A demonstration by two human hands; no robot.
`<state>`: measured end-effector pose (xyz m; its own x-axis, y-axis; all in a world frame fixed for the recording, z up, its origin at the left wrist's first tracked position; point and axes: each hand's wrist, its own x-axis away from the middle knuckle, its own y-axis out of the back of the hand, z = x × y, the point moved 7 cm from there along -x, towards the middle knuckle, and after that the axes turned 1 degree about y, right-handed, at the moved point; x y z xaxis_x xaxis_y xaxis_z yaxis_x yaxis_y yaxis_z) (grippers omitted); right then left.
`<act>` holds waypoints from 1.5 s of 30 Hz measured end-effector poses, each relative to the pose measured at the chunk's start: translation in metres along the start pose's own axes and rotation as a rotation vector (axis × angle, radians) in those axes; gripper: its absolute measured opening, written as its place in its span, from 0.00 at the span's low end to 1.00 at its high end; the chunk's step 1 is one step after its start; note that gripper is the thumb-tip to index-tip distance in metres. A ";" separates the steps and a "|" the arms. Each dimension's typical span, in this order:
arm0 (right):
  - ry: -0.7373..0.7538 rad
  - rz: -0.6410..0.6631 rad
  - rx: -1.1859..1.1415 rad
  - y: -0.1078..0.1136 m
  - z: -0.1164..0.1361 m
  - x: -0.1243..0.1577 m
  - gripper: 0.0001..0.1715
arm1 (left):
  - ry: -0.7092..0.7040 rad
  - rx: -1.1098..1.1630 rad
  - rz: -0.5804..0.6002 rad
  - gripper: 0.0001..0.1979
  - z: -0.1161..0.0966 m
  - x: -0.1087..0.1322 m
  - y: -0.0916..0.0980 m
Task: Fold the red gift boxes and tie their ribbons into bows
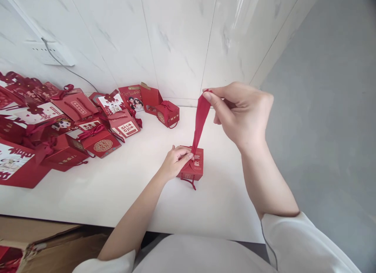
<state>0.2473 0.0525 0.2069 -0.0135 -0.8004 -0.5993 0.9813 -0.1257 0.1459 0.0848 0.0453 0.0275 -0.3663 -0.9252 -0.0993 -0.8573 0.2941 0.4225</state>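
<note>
A small red gift box (pixel 194 170) with gold lettering and a thin red cord handle stands on the white table. From its top a red ribbon (pixel 200 122) runs up, pulled taut. My right hand (pixel 241 112) pinches the ribbon's upper end between thumb and fingers, well above the box. Down at the box, my left hand (pixel 178 160) rests against the top, its thumb and fingers closed on the ribbon's lower part. The left fingertips are partly hidden behind the ribbon and thumb.
Many red gift boxes (pixel 101 141) with bows crowd the left of the white table (pixel 141 175). One small box (pixel 168 113) sits near the tiled wall (pixel 179 42). A cable (pixel 69 69) hangs from a wall socket. Below the front edge is an open cardboard box (pixel 58 249).
</note>
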 end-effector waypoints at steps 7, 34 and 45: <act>-0.058 0.139 -0.127 -0.039 -0.007 -0.004 0.21 | 0.032 -0.003 0.028 0.13 -0.001 0.000 -0.001; -0.657 0.332 0.046 -0.030 -0.168 0.122 0.25 | -0.015 0.018 -0.040 0.13 0.008 0.002 -0.001; -0.213 0.291 -0.158 -0.046 -0.123 0.098 0.11 | -0.015 -0.022 -0.011 0.13 0.005 -0.001 0.000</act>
<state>0.2246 0.0520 0.0443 0.2467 -0.8950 -0.3717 0.9672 0.2033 0.1525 0.0828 0.0474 0.0229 -0.3622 -0.9247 -0.1176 -0.8535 0.2783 0.4406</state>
